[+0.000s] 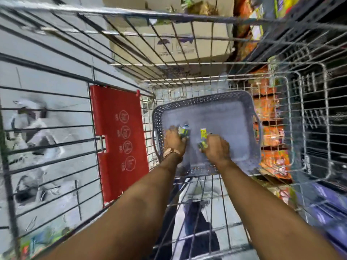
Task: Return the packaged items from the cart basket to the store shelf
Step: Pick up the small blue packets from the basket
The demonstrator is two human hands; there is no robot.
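A grey plastic basket point(234, 102) with a perforated rim sits low inside the wire cart point(187, 15). Both my arms reach down into it. My left hand point(173, 140), with a bracelet on its wrist, is closed around a small yellow-green and blue packet point(183, 130). My right hand point(217, 147) grips one or two small yellow and green packets point(203, 134), which stick out past the fingers. The frame is motion-blurred, so the packets' print is unreadable. The rest of the basket floor looks bare.
A red plastic flap point(116, 139) hangs on the cart's left side. Store shelves point(270, 132) with orange and red packets stand to the right beyond the wire. A cardboard box point(169, 44) lies on the floor ahead. Grey floor tiles are at left.
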